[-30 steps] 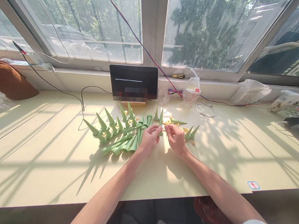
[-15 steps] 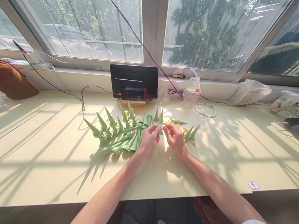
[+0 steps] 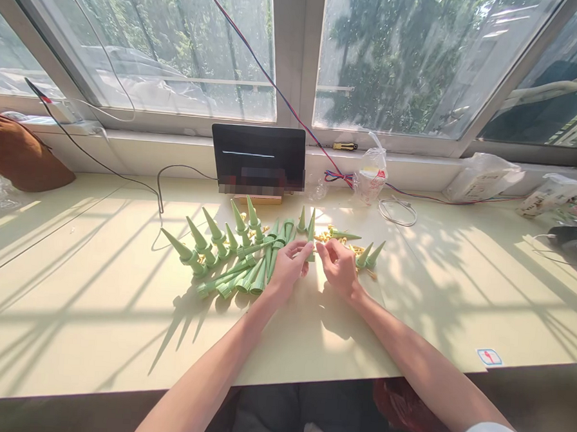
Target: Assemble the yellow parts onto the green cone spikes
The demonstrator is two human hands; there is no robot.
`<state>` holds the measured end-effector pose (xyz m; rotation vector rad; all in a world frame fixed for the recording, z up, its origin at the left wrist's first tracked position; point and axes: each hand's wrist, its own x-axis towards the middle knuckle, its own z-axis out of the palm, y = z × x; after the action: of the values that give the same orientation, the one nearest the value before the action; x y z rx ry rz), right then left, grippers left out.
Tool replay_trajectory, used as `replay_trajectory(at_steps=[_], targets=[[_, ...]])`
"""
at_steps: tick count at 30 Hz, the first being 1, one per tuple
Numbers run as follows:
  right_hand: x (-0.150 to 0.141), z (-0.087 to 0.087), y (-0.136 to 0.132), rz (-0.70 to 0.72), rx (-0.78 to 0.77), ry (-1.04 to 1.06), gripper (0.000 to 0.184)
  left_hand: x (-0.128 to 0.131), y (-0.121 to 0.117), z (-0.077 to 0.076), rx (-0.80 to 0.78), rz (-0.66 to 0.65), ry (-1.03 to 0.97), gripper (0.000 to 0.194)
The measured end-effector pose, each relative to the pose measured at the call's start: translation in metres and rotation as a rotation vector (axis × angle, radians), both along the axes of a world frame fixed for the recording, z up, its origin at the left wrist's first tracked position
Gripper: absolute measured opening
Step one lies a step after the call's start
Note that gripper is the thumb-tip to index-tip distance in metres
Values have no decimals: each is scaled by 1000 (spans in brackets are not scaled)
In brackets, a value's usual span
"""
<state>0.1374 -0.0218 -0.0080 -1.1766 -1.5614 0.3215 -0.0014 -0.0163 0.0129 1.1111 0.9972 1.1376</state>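
My left hand (image 3: 288, 265) is closed around a green plastic cone spike (image 3: 312, 226), whose tip points up past my fingers. Close beside it, my right hand (image 3: 340, 269) is pinched, thumb against fingertips, at the spike's right side. Whatever lies between those fingertips is too small to make out. Several green cones with collars stand upright to the left, such as one green spike (image 3: 214, 225). Long green spikes (image 3: 246, 277) lie in a pile against my left hand. Small yellow pieces (image 3: 324, 234) are scattered behind my right hand.
Two more green cones (image 3: 375, 255) stand right of my hands. A dark tablet (image 3: 260, 151) leans at the back on a cardboard piece. A plastic bag with a cup (image 3: 370, 175), a coiled white cable (image 3: 397, 212) and a yellow-handled tool (image 3: 345, 146) are near the window.
My hands stay almost in place. The held spike shows slightly more upright and higher, and my right fingertips have shifted a little.
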Motion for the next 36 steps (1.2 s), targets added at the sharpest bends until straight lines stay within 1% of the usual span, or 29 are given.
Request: replay_trajectory(at_steps=[7, 19, 26, 31, 36], targets=[[1, -2, 2, -37, 34, -38, 44, 0, 1, -2, 15, -31, 6, 38], [3, -6, 4, -48, 36, -57, 43, -1, 0, -2, 61, -67, 35, 38], [2, -5, 4, -40, 40, -51, 44, 1, -2, 1, 73, -90, 111, 36], [2, -4, 4, -32, 32, -43, 44, 2, -4, 3, 96, -66, 143, 34], [1, -4, 3, -24, 7, -28, 43, 3, -3, 3, 102, -11, 151, 35]])
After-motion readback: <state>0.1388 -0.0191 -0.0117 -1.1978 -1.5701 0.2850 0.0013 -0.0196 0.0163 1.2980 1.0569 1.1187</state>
